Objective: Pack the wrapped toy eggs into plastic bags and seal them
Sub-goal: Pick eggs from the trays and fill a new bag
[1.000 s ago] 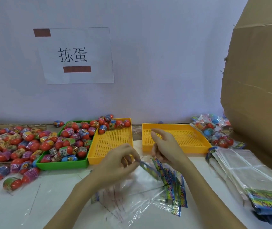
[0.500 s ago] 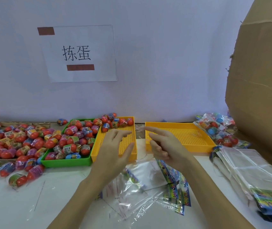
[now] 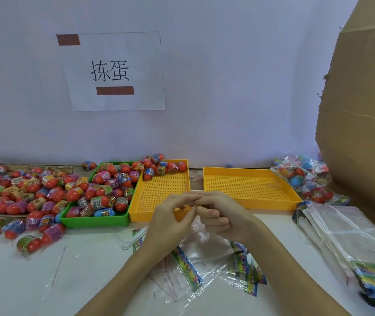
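A: Hands? L hand (image 3: 170,215) & R hand (image 3: 218,215) are meeting above the bags (image 3: 204,258), fingers curling; can't tell if pinching anything.

B: Eggs (image 3: 104,190) are sitting left of bags in the green tray (image 3: 95,221). Prob light, slick wrap; grab round the middle. Bags flimsy; take by the mouth edge.

Paper sign (image 3: 113,71), white sheet taped to the wall (image 3: 227,87) with two brown tape strips: two large black Chinese characters, 拣蛋. Wrapped toy eggs (image 3: 104,190) and printed bag headers (image 3: 188,267): colourful printed labels, lettering too small and blurred to read.
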Available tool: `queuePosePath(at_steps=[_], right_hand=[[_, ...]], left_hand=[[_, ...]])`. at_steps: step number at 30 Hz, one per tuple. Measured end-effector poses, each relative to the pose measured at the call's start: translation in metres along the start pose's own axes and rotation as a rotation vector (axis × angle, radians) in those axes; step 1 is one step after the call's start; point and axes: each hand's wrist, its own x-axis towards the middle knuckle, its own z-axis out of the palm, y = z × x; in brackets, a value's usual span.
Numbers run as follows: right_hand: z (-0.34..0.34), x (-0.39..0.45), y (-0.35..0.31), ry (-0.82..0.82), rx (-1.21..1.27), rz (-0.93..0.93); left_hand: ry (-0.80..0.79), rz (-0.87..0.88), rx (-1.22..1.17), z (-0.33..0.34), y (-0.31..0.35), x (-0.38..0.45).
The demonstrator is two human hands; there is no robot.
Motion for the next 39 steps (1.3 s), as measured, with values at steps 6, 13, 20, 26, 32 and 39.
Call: queuePosePath(at_steps=[6, 13, 20, 26, 32, 39], right_hand=[[-0.008, -0.006, -0.01, -0.097, 0.269, -0.008], [-0.019, -0.006, -0.018, 0.116, 0.378, -0.32], [-0.006, -0.014, -0.005, 0.029, -0.849, 0.078], [0.023, -0.003, 0.017, -0.037, -1.118, 0.115], [0.023, 0.003, 0.014, 0.013, -1.209, -0.038], [-0.023, -0.013, -0.013, 0.331, -0.817, -0.336]], left_hand=[[0.053, -0.039, -0.085, -0.002, 0.0, 0.003], [-0.092, 0.464, 0.454, 0.0, -0.001, 0.0], [0.2, 0.231, 0.403, -0.002, 0.001, 0.001], [0.22, 0.185, 0.388, -0.006, -0.001, 0.004], [0.207, 0.192, 0.309, -0.019, 0.002, 0.009], [-0.01, -0.064, 0.089, -0.029, 0.002, 0.012]])
